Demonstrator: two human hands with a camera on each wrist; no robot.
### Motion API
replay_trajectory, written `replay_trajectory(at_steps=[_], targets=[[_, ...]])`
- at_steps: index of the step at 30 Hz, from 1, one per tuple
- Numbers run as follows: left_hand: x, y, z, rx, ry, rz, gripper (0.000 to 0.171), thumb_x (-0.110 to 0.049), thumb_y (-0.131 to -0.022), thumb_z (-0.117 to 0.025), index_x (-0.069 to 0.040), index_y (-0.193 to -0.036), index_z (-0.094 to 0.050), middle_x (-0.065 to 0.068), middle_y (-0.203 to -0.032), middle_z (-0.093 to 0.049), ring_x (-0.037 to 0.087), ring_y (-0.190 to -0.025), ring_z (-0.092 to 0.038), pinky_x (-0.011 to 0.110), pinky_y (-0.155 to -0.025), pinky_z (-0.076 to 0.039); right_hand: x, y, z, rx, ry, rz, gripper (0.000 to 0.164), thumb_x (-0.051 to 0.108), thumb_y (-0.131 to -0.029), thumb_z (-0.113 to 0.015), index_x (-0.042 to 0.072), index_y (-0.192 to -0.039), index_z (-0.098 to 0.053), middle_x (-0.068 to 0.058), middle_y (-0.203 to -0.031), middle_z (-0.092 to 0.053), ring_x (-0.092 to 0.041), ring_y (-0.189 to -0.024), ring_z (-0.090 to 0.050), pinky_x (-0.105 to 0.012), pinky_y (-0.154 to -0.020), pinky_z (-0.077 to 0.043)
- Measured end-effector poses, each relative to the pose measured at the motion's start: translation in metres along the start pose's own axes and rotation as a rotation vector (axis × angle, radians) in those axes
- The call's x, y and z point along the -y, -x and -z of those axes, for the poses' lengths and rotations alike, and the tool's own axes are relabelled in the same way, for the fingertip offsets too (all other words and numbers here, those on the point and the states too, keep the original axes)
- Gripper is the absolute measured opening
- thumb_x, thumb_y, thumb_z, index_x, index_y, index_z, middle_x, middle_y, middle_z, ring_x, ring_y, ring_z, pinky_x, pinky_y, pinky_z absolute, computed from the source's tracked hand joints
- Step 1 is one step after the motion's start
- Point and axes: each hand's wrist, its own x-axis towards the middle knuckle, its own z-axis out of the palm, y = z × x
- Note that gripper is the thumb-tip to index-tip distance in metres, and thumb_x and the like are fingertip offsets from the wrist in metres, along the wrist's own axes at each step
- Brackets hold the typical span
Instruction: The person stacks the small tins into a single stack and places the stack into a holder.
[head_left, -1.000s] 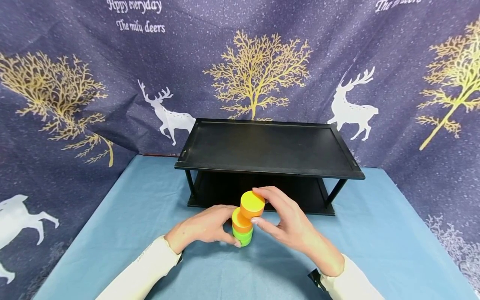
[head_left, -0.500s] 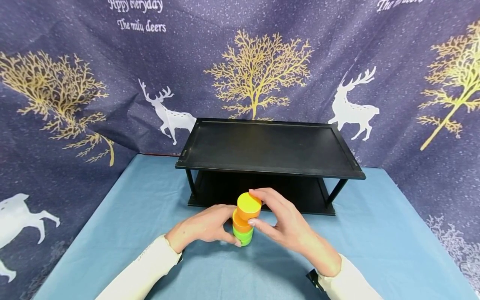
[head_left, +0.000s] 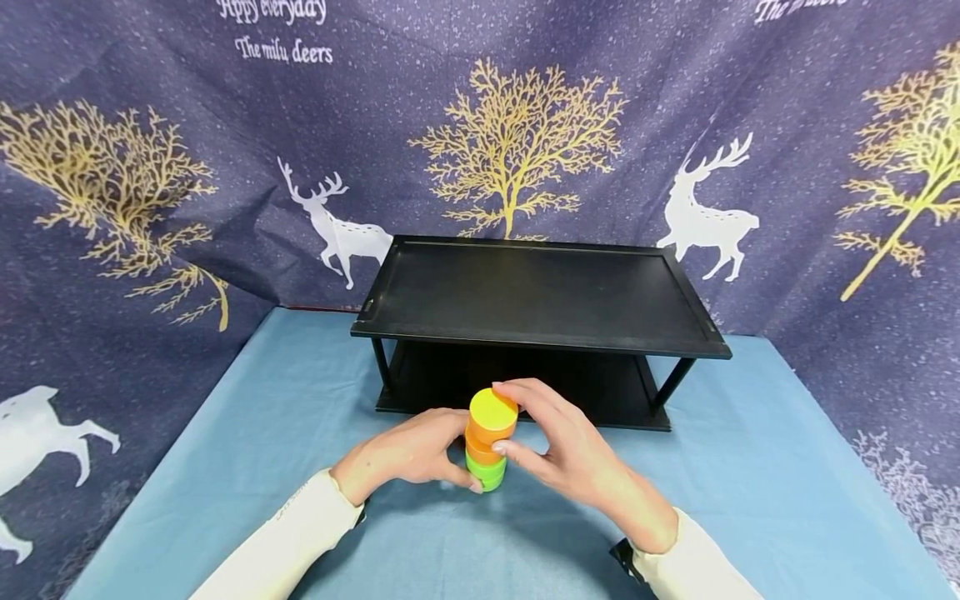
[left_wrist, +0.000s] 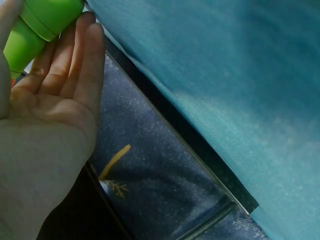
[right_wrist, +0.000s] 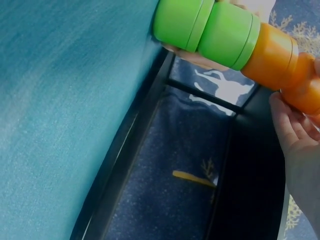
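A stack of small round cup-like pieces stands on the blue cloth in the head view. Two green cups [right_wrist: 225, 35] form its bottom, with an orange cup [right_wrist: 271, 56] above them. My left hand [head_left: 420, 450] holds the green part from the left, thumb in front and fingers behind. Between the thumb and fingers of my right hand [head_left: 562, 433] is a second orange cup [head_left: 492, 415] with a yellow-looking flat top. It sits right at the top of the stack, slightly tilted in the right wrist view. The left wrist view shows only the green cups beside my fingers [left_wrist: 75, 65].
Just behind the stack is a black two-tier rack [head_left: 525, 292], its lower shelf in shadow. Blue cloth [head_left: 750, 467] covers the table. A dark backdrop [head_left: 360, 108] with printed deer and trees hangs behind and at the sides.
My right hand has moved a little left and down with the upper orange cup, bringing it over the stack. My left hand has kept its place on the green cups.
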Motion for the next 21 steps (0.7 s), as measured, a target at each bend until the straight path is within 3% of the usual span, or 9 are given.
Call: replay_trajectory(at_steps=[13, 21], targets=[[-0.0007, -0.0001, 0.0003, -0.002, 0.009, 0.005, 0.064, -0.047, -0.081, -0.093, -0.031, -0.135, -0.062, -0.02, -0.123, -0.065, 0.001, -0.108, -0.063, 0.031, -0.104, -0.053, 0.0005, 0.0005, -0.0022, 0.035, -0.013, -0.036, 0.073, 0.022, -0.09, -0.088, 0.012, -0.153, -0.052, -0.001, -0.144, -0.06, -0.017, -0.122, -0.062, -0.04, -0.103, -0.057], [-0.0009, 0.0001, 0.0001, 0.001, 0.024, 0.013, 0.064, -0.045, -0.081, -0.094, -0.031, -0.134, -0.062, -0.02, -0.122, -0.066, 0.001, -0.108, -0.063, 0.031, -0.104, -0.053, -0.0006, 0.0009, -0.0037, 0.041, -0.009, -0.034, 0.072, 0.023, -0.091, -0.087, 0.013, -0.153, -0.052, -0.001, -0.144, -0.059, -0.016, -0.123, -0.062, -0.036, -0.105, -0.056]])
